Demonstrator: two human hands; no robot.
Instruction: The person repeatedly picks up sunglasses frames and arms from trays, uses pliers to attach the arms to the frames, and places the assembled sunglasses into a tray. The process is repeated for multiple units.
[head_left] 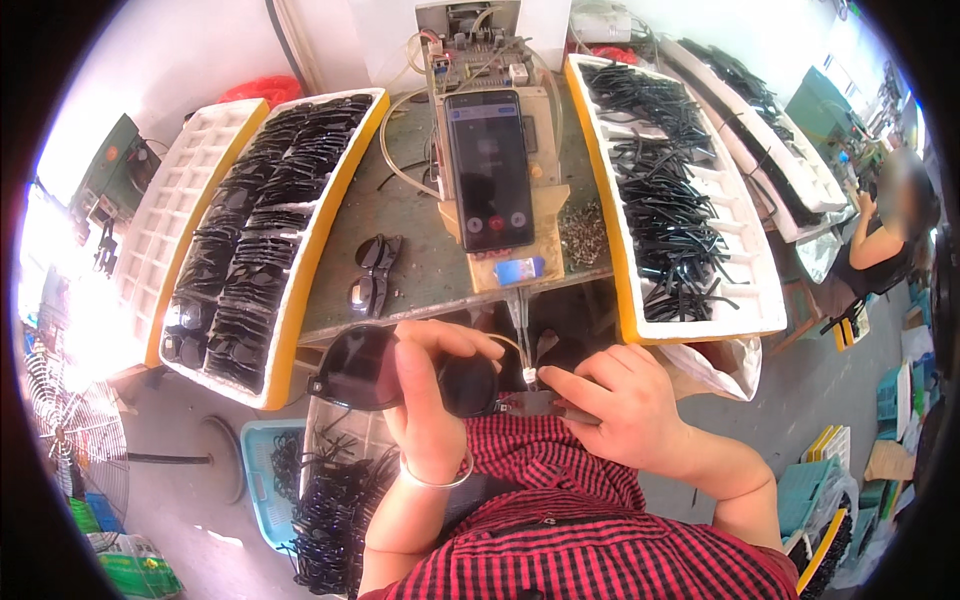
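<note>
My left hand point(428, 405) is closed round a dark sunglasses front point(352, 368), its two lenses showing on either side of my fingers. My right hand point(632, 408) pinches a dark sunglasses temple point(530, 403) that meets the right end of the front; whether the two are joined I cannot tell. Just above the temple, a small white-tipped fitting point(529, 374) hangs below the bench machine. A smartphone point(490, 170) leans upright against that machine. Behind my left hand, another pair of dark sunglasses point(374, 275) lies on the bench.
Left stands a yellow-edged foam tray point(310, 220) of sunglasses fronts, beside a second white tray point(180, 180). On the right, another tray point(755, 290) holds loose temples. Black parts point(340, 500) and a blue basket point(262, 440) sit low left. A person point(880, 235) works far right.
</note>
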